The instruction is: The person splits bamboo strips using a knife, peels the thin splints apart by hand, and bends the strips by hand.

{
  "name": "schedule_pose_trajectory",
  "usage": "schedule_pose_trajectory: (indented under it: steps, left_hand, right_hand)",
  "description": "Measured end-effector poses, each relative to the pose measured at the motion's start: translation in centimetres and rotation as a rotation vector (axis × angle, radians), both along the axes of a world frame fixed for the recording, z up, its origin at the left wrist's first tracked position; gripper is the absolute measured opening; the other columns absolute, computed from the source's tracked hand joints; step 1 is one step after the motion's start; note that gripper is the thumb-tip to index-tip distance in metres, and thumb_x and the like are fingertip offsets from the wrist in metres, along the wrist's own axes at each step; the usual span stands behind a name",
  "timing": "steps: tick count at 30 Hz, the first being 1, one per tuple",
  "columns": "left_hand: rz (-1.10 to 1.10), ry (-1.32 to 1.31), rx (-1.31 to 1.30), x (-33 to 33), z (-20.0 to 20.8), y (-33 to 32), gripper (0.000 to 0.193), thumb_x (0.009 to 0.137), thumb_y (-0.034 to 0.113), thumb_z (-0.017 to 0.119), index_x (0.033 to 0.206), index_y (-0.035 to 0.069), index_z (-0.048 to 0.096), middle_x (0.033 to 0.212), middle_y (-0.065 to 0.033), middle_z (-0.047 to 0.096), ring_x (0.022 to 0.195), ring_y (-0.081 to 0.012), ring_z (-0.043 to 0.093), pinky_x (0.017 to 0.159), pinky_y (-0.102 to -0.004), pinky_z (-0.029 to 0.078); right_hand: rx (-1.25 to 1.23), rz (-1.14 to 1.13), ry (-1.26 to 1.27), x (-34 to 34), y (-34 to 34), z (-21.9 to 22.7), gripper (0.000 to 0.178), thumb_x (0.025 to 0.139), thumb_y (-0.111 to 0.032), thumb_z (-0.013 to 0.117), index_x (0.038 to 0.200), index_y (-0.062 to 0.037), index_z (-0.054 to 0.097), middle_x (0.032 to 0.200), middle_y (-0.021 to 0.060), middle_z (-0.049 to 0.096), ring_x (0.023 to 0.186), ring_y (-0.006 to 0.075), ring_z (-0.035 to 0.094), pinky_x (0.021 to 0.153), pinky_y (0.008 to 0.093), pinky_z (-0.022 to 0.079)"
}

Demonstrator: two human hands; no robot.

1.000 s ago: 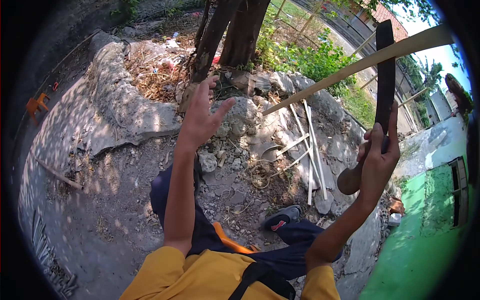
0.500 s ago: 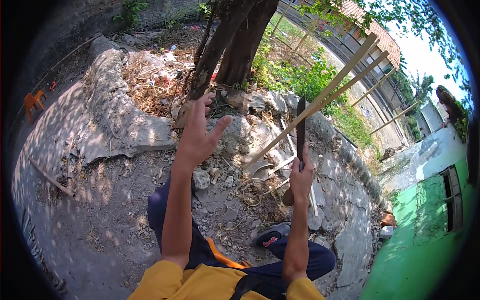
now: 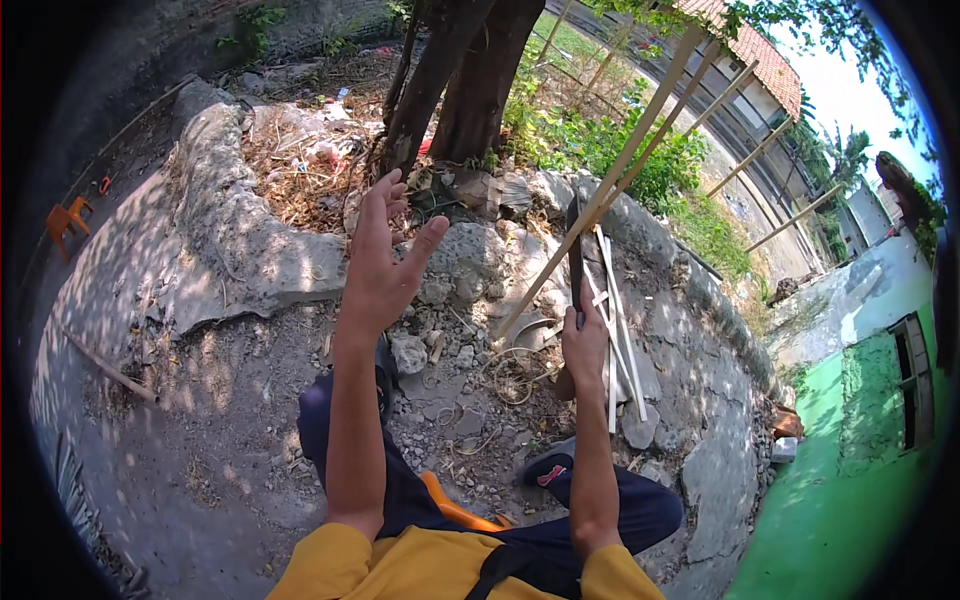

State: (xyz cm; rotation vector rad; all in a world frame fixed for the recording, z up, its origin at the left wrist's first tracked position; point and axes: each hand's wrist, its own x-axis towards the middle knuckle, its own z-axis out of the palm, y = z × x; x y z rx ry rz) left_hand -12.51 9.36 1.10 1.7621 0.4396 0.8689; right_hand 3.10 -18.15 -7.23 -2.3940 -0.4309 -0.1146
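Observation:
My left hand (image 3: 382, 270) is raised over the rubble with fingers stretched and thumb apart, holding nothing. In my right hand (image 3: 585, 345) is a machete, its dark blade (image 3: 577, 262) pointing up and away and its brown handle end (image 3: 565, 386) showing below my fist. The blade crosses a long bamboo strip (image 3: 545, 272) that slants from the ground up to the right; whether they touch I cannot tell. Beside my right hand, several pale thin strips (image 3: 627, 345) lie on the stones.
A tree trunk (image 3: 470, 90) rises beyond a low broken concrete wall (image 3: 225, 215) with dry leaves and litter behind it. Curled shavings (image 3: 512, 378) lie on the gravel. An orange chair (image 3: 68, 225) stands far left, a green wall (image 3: 800, 500) at right. My feet are close by.
My right hand and the machete have shifted left, bringing the blade across the bamboo strip. My left hand has moved slightly left, still open. More of the pale strips show.

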Motion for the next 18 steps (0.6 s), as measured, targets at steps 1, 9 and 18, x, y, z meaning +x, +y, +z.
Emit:
schedule_pose_trajectory:
  steps: [1,9,18]
  left_hand:
    - [0.019,-0.02,0.033,0.2,0.3,0.2,0.091,0.096,0.058,0.074,0.159,0.004,0.038,0.15,-0.0214,0.051,0.139,-0.034,0.053,0.109,-0.0475,0.048]
    - [-0.09,-0.105,0.065,1.4,-0.3,-2.4,0.101,0.09,0.061,0.079,0.162,0.005,0.035,0.156,-0.0187,0.048,0.143,-0.0315,0.051,0.111,-0.047,0.048]
    - [-0.284,-0.165,0.118,5.4,3.8,-4.5,0.095,0.098,0.051,0.075,0.164,0.001,0.028,0.163,-0.0244,0.041,0.152,-0.0343,0.042,0.122,-0.0483,0.04]
  right_hand:
    - [-0.007,0.036,-0.106,0.1,0.0,-0.6,0.063,0.104,-0.021,0.056,0.165,-0.0249,0.042,0.084,0.021,0.072,0.072,0.0335,0.071,0.073,0.0475,0.054]
    - [-0.059,-0.031,0.076,-2.3,-0.1,-1.2,0.066,0.103,-0.019,0.057,0.166,-0.0227,0.039,0.077,0.0208,0.069,0.068,0.0369,0.069,0.071,0.0521,0.052]
    - [0.045,0.045,-0.015,-7.7,-2.2,-4.2,0.074,0.104,-0.022,0.059,0.169,-0.0115,0.025,0.088,0.0232,0.069,0.079,0.0433,0.07,0.072,0.0554,0.054]
